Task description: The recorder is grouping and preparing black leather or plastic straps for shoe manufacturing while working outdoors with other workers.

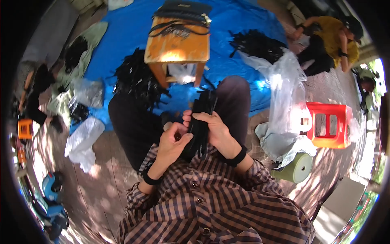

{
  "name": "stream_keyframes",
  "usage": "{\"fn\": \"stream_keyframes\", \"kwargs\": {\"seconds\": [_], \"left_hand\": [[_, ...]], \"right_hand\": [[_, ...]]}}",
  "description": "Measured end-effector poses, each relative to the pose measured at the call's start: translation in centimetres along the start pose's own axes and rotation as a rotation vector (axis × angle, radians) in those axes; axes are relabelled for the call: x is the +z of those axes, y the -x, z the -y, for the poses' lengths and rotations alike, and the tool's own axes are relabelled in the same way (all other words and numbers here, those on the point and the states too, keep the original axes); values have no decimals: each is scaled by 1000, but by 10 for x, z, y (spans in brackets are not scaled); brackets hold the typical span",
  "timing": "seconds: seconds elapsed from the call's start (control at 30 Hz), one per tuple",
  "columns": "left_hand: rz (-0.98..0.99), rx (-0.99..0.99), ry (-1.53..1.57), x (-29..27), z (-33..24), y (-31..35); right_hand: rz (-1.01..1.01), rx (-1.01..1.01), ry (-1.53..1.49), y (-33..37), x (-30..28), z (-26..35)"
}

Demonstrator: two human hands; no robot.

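A bundle of black strips (pixel 199 122) stands upright between my knees, its loose ends fraying out at the top. My right hand (pixel 219 132) is wrapped round it, thumb across the front and fingertips showing on the far left side. Close against the bundle's left side, my left hand (pixel 171 143) has its fingers curled in and thumb near the forefinger. What those fingers pinch, if anything, is too small to make out. A large heap of black strips (pixel 138 79) lies on the blue sheet beyond my left knee.
A wooden stool (pixel 176 44) with a black bag (pixel 183 10) stands ahead on a blue tarp (pixel 118 28). More black strips (pixel 258 44) lie far right. At right are a red plastic stool (pixel 329 126), clear plastic (pixel 286 93) and a green roll (pixel 298 167). Another person (pixel 335 40) sits far right.
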State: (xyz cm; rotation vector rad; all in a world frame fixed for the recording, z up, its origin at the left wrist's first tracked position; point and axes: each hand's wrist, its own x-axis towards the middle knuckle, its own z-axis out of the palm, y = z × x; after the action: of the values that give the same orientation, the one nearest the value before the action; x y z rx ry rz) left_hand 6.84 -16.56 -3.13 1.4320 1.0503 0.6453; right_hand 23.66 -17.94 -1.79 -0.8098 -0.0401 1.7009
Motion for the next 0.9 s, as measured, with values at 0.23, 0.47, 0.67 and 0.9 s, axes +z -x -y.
{"fn": "stream_keyframes", "kwargs": {"seconds": [0.23, 0.47, 0.67, 0.9], "left_hand": [[9, -57, 201, -6, -4, 33], [-104, -1, 31, -15, -7, 39], [-57, -113, 120, -19, 5, 38], [-25, -18, -55, -27, -2, 39]], "right_hand": [[70, -3, 250, 20, 8, -21], [97, 30, 330, 21, 7, -27], [107, 47, 419, 15, -3, -29], [101, -14, 613, 13, 9, -24]]}}
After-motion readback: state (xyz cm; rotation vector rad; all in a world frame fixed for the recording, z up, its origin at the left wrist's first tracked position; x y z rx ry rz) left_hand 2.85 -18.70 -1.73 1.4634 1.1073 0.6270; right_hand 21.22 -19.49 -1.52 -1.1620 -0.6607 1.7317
